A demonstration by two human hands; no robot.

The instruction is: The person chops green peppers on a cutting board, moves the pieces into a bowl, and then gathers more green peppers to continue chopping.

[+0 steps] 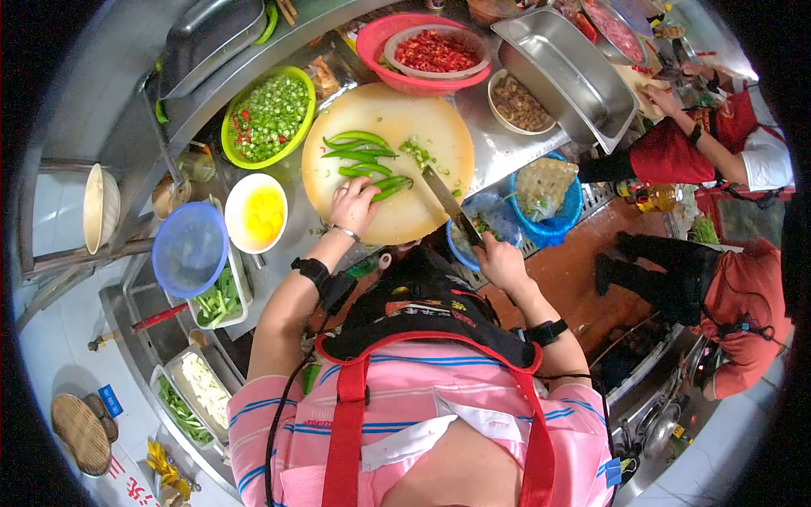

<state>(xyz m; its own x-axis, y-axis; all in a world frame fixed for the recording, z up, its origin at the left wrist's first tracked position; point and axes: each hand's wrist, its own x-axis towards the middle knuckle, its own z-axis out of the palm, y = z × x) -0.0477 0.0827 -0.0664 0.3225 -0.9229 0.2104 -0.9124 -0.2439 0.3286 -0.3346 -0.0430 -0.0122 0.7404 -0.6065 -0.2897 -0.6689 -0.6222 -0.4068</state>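
A round cutting board [338,118] lies before me, with several long green chili peppers [359,139] side by side on it. My left hand [354,207] is closed over the near end of the lowest chilies, fingers curled and pressing them to the board. My right hand [500,260] grips the handle of a kitchen knife [445,198]. The blade points up and left over the board's right part, its tip by a small pile of chopped green chili [417,152]. A gap separates the blade from the held chilies.
Around the board stand a green basket of chopped chilies [228,139], a bowl of egg yolks [286,218], a red basin [372,38] holding chopped red chilies, a bowl of meat [525,127] and a steel pan [583,80]. Two co-workers [731,135] are at the right.
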